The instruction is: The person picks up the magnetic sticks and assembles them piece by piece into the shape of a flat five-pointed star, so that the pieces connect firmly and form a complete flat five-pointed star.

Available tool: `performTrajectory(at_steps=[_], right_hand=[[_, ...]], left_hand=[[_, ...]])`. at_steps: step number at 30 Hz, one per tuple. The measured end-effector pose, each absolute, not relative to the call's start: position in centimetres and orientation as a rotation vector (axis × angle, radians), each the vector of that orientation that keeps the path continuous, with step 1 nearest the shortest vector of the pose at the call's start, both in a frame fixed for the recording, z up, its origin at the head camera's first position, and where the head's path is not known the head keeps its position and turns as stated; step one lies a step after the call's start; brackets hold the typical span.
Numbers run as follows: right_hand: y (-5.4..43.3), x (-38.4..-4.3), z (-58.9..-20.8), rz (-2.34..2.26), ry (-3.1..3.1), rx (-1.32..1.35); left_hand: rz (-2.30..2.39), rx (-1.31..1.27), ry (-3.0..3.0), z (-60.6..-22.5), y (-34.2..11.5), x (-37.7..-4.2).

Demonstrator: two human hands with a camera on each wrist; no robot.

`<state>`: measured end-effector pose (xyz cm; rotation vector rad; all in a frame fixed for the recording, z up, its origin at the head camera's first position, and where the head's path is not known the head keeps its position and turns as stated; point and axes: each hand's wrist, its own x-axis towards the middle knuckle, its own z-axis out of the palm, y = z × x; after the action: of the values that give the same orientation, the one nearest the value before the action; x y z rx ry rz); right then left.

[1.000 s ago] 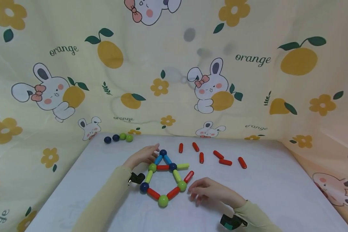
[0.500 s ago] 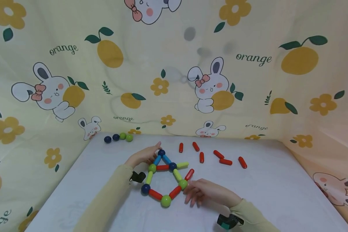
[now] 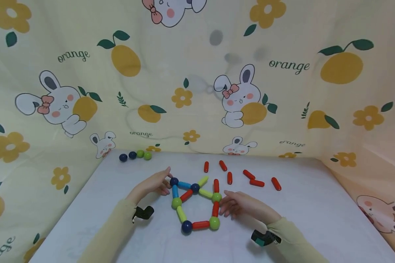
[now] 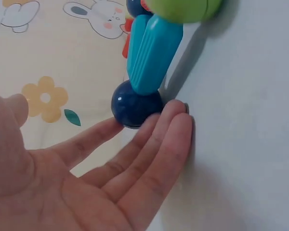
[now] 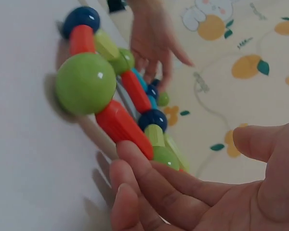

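One left hand (image 3: 151, 185), one right hand (image 3: 247, 206), fingers relaxed, touching opposite sides of the frame (image 3: 186, 195), gripping nothing; even, light pressure should keep it whole.

Left sleeve (image 3: 110, 230) and right sleeve (image 3: 296, 243) are pale yellow-green. Wrist-worn left camera (image 3: 143, 212) and right camera (image 3: 265, 238) are black, the latter with a teal patch. Left hand (image 3: 149, 185) and right hand (image 3: 247, 206) are bare.

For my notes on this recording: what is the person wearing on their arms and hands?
Long pale yellow-green fabric sleeves reach both wrists, each wearing a small black camera unit; the right one shows a teal patch. The left hand and right hand are ungloved.
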<state>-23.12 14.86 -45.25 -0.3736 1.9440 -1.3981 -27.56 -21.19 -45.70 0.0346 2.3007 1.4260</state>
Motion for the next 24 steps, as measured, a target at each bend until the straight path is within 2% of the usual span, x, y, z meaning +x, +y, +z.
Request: performTrajectory(at_steps=[10,24], right_hand=[[15.3,-24.9,-45.0,-1.387,2.126,-0.296],[17.3,-23.4,-44.7,-1.386,2.178,-0.376]], left_hand=[[1.516,0.029,2.247,-45.5,-22.4,-24.3],[1.534,0.255,2.149,-46.5,-22.7,-21.8]])
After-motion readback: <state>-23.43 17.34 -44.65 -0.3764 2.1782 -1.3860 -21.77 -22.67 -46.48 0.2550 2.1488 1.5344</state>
